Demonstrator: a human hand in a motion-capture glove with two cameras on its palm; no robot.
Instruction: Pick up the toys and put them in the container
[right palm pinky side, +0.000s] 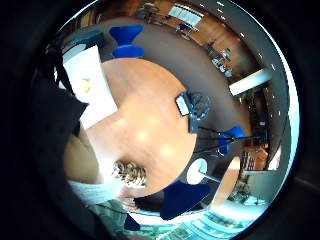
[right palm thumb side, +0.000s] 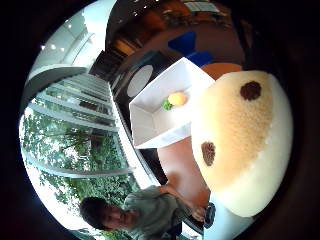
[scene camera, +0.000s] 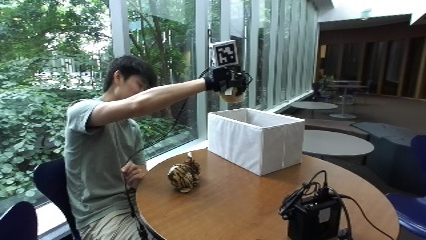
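Note:
In the outside view my gloved right hand (scene camera: 225, 80) is raised above the open white fabric container (scene camera: 256, 140) and grips a cream plush toy (scene camera: 233, 96) with brown spots. That toy (right palm thumb side: 240, 135) fills much of the thumb side palm view, close to the palm. Below it the container (right palm thumb side: 150, 127) holds a small orange toy (right palm thumb side: 177, 99) with a green bit beside it. The same toy (right palm pinky side: 86, 86) shows inside the container (right palm pinky side: 97, 102) in the little finger side view. A striped tiger plush (scene camera: 183, 176) lies on the round wooden table (scene camera: 233, 205), left of the container.
A black device with coiled cables (scene camera: 313, 215) sits at the table's near right edge. Blue chairs (right palm pinky side: 182, 199) stand around the table. The person's bare left hand (scene camera: 133, 175) rests low by the table edge. Windows run behind the container.

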